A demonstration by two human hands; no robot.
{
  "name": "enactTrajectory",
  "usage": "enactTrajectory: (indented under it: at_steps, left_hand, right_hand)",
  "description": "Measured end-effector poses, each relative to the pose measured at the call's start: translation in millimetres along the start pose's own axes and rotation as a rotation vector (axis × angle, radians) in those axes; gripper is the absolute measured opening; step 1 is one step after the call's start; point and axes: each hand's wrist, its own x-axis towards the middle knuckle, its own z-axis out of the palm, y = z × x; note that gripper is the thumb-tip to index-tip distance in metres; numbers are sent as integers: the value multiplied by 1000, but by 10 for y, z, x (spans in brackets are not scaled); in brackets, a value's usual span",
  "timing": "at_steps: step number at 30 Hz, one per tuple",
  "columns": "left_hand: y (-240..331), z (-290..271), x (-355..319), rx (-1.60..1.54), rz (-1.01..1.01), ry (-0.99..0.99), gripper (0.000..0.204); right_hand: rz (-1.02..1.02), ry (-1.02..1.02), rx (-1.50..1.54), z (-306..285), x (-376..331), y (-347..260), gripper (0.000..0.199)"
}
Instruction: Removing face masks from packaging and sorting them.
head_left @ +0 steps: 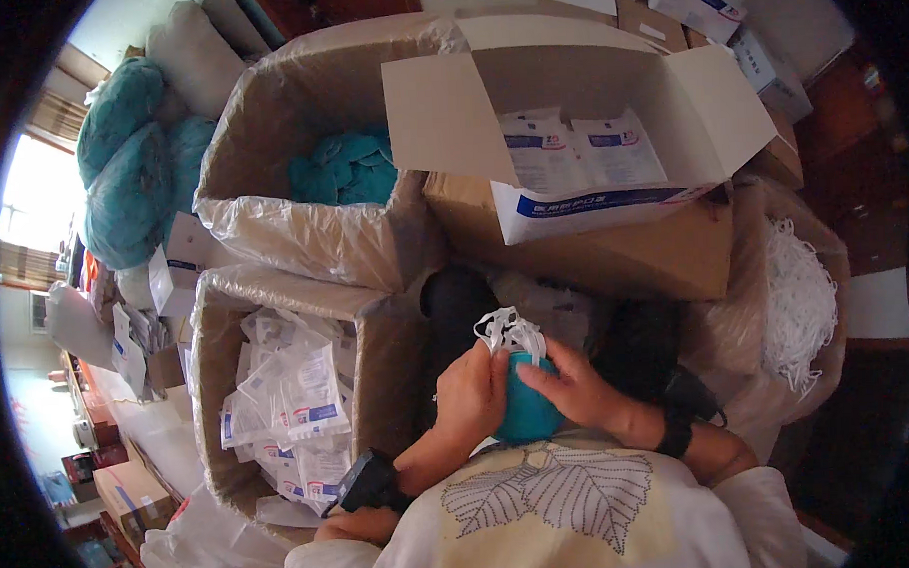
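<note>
Close to my body, a teal cup-shaped face mask is held between my two hands. Its white elastic straps are bunched at the top edge. My left hand is closed, with thumb and fingers pinching the mask and straps at the left. From the right, my right hand grips the mask, its thumb lying over the teal front. The fingers behind the mask are hidden.
Left stands a lined carton of flat printed packets. Behind it, another lined carton holds teal masks. An open white box with packets rests on a brown carton. White straps fill a carton at right.
</note>
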Motion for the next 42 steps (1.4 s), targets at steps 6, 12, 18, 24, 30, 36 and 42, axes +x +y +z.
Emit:
enactTrajectory:
  at_steps: [6, 12, 18, 24, 30, 36, 42]
  left_hand:
    - [-104, -49, 64, 147, 78, 69, 14]
    - [-231, -145, 64, 182, 34, 68, 18]
    - [-258, -207, 67, 203, 84, 69, 19]
    - [-633, 46, -319, 222, -55, -12, 20]
    - [-1421, -199, -392, -127, -374, 377, 33]
    - [-477, -205, 119, -1621, -564, -322, 25]
    - [-55, -253, 99, -1914, -792, -644, 38]
  right_hand:
    - [440, 157, 565, 36, 200, -4, 26]
    - [193, -71, 1262, -426, 476, -166, 21]
    - [-126, -220, -898, -72, 460, -225, 41]
    - [312, -691, -1018, -112, 15, -209, 44]
    - [626, -378, -1131, -1557, -1316, -88, 40]
    - [324, 77, -984, -1335, -351, -449, 28]
    - [-457, -115, -698, -559, 295, -811, 36]
